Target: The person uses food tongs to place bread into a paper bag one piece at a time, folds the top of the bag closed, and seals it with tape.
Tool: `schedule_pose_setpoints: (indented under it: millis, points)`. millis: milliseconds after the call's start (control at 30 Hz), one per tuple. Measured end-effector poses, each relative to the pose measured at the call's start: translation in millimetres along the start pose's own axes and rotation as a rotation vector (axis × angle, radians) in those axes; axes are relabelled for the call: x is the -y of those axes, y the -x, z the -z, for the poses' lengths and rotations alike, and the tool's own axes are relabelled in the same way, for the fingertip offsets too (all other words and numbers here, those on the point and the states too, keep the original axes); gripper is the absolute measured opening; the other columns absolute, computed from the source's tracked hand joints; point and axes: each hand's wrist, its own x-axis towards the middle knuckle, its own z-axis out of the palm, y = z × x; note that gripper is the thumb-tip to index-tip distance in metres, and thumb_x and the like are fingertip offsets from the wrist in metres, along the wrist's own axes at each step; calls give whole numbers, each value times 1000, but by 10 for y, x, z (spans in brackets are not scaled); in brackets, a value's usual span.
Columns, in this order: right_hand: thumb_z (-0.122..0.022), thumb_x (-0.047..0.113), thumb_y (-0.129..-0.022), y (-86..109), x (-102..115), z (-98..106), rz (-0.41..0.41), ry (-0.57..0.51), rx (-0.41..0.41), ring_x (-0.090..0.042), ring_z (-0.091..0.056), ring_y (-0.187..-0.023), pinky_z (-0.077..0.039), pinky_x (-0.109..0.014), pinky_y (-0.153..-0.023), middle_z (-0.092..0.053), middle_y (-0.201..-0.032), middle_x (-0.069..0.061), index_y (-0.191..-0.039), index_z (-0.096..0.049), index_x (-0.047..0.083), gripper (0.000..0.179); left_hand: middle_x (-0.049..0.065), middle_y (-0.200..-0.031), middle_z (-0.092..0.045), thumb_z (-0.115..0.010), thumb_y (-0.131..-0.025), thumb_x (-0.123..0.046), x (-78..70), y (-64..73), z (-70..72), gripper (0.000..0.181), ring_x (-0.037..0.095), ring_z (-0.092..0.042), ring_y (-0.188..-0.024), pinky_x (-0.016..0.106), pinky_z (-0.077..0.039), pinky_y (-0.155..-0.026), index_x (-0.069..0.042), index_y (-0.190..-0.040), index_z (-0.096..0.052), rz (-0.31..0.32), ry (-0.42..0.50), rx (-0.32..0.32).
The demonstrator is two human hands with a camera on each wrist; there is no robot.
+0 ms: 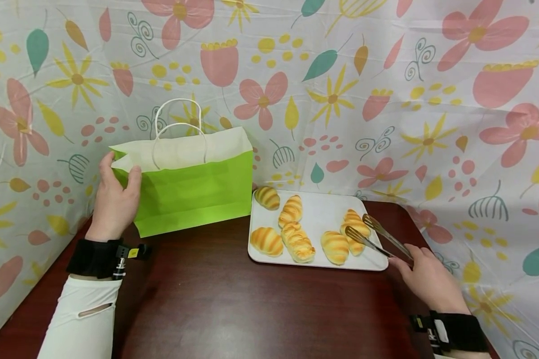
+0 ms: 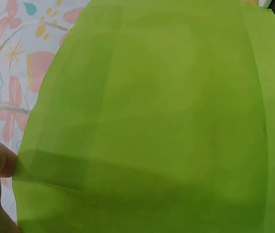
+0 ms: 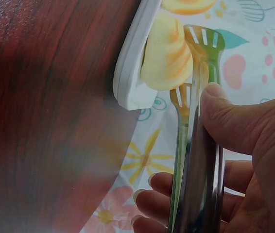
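At the left, a green paper bag with a white folded rim and white cord handles stands tilted on the table. My left hand grips its left top corner, thumb on the front face and fingers at the side edge. In the left wrist view, the green side of the bag fills most of the picture. My right hand holds metal tongs, their slotted tips parted over the tray's right end. Below those tips lies a striped bread roll; another bread roll sits beside it.
A white tray rests on the dark brown table, right of the bag. Several more breads, such as a twisted loaf, occupy its left half. Flower-patterned cloth hangs behind and along both sides.
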Motion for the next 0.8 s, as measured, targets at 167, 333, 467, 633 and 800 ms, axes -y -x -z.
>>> schedule_pose_setpoints:
  millis: [167, 333, 467, 633, 800]
  points:
    - [-62, 52, -101, 10, 34, 12, 0, 7, -36, -52, -58, -101, -47, -67, -79, -56, -116, -37, -137, -50, -14, 76, 42, -149, -35, -36, -106, -54, 2, -7, 8, 77, 53, -43, -118, 65, -29, -101, -20, -164, 1, -14, 5, -6]
    - [-64, 52, -100, 66, 90, 50, -14, 12, -36, -56, -55, -108, -45, -69, -84, -54, -122, -40, -137, -49, -17, 80, 39, -153, -32, -36, -106, -54, -9, -3, 6, 77, 52, -42, -123, 66, -29, -103, -20, -165, 1, -11, 3, -3]
    - [-63, 54, -99, 120, 122, 89, -18, 15, -9, -57, -54, -109, -45, -69, -84, -54, -124, -40, -137, -49, -17, 82, 38, -156, -29, -36, -105, -57, -22, 5, 2, 78, 51, -40, -127, 66, -28, -105, -22, -165, 1, 4, 1, 0]
    - [-54, 69, -97, 168, 138, 134, -54, 27, 28, -57, -54, -110, -45, -70, -84, -53, -124, -41, -138, -48, -18, 96, 38, -156, -29, -36, -105, -56, -25, 7, -10, 78, 51, -40, -128, 66, -27, -106, -21, -165, 1, 7, 3, -3]
    - [-46, 78, -95, 201, 173, 161, -86, 46, 61, -59, -51, -113, -45, -71, -84, -51, -127, -43, -138, -48, -18, 106, 38, -156, -29, -36, -105, -55, -19, 2, -11, 77, 52, -39, -129, 67, -27, -106, -22, -165, 1, 8, -2, -3]
